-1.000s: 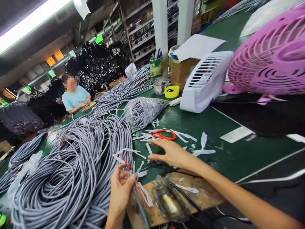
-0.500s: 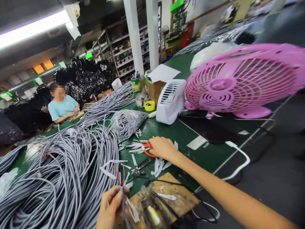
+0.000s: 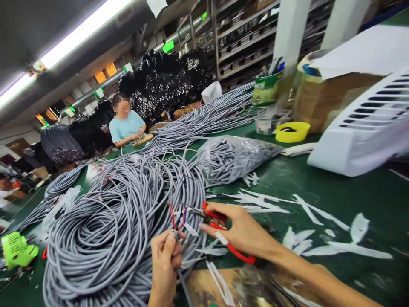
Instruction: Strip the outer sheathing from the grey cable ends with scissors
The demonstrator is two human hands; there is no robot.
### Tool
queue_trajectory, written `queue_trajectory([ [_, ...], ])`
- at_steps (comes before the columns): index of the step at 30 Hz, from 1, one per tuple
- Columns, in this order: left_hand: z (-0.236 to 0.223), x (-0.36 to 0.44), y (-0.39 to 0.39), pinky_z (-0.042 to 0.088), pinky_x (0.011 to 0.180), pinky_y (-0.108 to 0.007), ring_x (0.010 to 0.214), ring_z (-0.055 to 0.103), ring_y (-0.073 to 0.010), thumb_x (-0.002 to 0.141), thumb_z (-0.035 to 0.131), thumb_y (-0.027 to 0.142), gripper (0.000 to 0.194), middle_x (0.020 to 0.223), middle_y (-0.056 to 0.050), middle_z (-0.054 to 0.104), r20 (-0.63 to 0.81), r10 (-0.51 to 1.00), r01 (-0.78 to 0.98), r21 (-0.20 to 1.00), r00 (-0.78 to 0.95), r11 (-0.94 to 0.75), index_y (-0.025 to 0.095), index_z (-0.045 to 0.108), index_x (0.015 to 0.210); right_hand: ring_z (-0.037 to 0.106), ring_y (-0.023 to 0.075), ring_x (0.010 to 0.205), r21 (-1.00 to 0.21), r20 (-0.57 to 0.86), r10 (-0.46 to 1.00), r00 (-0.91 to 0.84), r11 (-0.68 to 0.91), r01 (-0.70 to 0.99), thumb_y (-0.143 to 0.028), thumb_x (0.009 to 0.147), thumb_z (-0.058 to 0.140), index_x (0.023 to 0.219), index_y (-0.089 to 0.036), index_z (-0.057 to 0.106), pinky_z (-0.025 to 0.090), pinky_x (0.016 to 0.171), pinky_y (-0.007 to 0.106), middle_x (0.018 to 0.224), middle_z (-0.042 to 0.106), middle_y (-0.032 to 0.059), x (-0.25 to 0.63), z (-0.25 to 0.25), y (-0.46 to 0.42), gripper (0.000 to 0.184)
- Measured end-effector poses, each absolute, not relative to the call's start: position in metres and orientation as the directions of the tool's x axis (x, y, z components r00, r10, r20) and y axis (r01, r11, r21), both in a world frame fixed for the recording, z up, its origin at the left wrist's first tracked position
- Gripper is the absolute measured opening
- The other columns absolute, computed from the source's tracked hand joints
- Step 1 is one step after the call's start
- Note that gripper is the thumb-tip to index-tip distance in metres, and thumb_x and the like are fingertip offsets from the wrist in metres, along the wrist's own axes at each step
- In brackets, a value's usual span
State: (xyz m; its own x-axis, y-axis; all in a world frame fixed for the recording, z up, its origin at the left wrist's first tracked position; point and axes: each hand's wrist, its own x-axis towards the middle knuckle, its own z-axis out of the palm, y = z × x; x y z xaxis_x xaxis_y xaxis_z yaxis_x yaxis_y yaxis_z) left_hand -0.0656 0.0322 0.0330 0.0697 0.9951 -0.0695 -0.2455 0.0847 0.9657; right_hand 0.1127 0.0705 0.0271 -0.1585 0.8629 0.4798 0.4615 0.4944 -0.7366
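Note:
My left hand (image 3: 166, 251) pinches the end of a grey cable (image 3: 184, 285), with its thin red, blue and black wires (image 3: 177, 217) fanning out above the fingers. In my right hand (image 3: 234, 224) is a pair of red-handled scissors (image 3: 238, 252). Their dark tips point left, close by the bared wires; whether they touch cannot be made out. A white strip (image 3: 191, 230) hangs beside the wires. Beneath my hands lies a brown board (image 3: 204, 283) with a blurred object on it.
A large coil of grey cables (image 3: 105, 238) fills the left. Behind are a clear bag of cable pieces (image 3: 233, 160), yellow tape (image 3: 292, 132) and a white fan (image 3: 348, 140). White scraps (image 3: 351, 249) litter the green table (image 3: 319, 192). A co-worker (image 3: 128, 128) sits across.
My right hand has picked the scissors up from the scraps and brought them left to the wires in my left hand. The view has swung left and closer.

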Motion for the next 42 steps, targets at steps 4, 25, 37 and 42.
queue_trajectory([
  [4, 0.032, -0.063, 0.03, 0.007, 0.036, -0.016, 0.041, 0.009, -0.0021, 0.067, 0.063, 0.055, 0.045, 0.047, 0.01, 0.019, -0.022, 0.999, -0.17, 0.985, 0.04, 0.029, 0.01, 0.062, 0.062, 0.03, 0.0085, 0.046, -0.767, 0.437, 0.872, -0.221, 0.49, 0.415, -0.029, 0.069, 0.049, 0.052, -0.021, 0.033, 0.029, 0.043, 0.02, 0.049, 0.034, -0.0053, 0.104, 0.018, 0.068, 0.024],
  [25, 0.023, -0.055, 0.03, 0.011, 0.035, -0.019, 0.036, 0.013, -0.0039, 0.072, 0.052, 0.062, 0.048, 0.042, 0.011, 0.021, -0.073, 0.994, -0.032, 0.997, 0.084, 0.076, 0.014, 0.05, 0.062, 0.035, 0.0081, 0.046, -0.673, 0.582, 0.79, -0.195, 0.602, 0.43, -0.022, 0.073, 0.05, 0.057, -0.019, 0.042, 0.032, 0.042, 0.018, 0.053, 0.041, -0.0037, 0.114, 0.002, 0.067, 0.018],
  [37, 0.023, -0.053, 0.03, 0.013, 0.036, -0.02, 0.037, 0.015, -0.0039, 0.074, 0.05, 0.061, 0.048, 0.044, 0.01, 0.021, -0.06, 0.988, -0.013, 0.998, 0.143, 0.063, 0.015, 0.049, 0.061, 0.04, 0.0098, 0.049, -0.665, 0.524, 0.789, -0.321, 0.614, 0.425, -0.019, 0.074, 0.05, 0.061, -0.018, 0.048, 0.035, 0.046, 0.02, 0.056, 0.048, -0.0019, 0.112, -0.001, 0.066, 0.013],
  [42, 0.019, -0.054, 0.03, 0.013, 0.035, -0.019, 0.036, 0.017, -0.0031, 0.075, 0.051, 0.058, 0.047, 0.045, 0.009, 0.023, -0.075, 0.981, -0.031, 0.996, 0.178, 0.082, 0.016, 0.041, 0.055, 0.05, 0.0143, 0.056, -0.569, 0.531, 0.747, -0.401, 0.665, 0.484, -0.016, 0.07, 0.053, 0.067, -0.017, 0.052, 0.041, 0.053, 0.024, 0.063, 0.057, 0.0028, 0.114, -0.001, 0.062, 0.004],
])
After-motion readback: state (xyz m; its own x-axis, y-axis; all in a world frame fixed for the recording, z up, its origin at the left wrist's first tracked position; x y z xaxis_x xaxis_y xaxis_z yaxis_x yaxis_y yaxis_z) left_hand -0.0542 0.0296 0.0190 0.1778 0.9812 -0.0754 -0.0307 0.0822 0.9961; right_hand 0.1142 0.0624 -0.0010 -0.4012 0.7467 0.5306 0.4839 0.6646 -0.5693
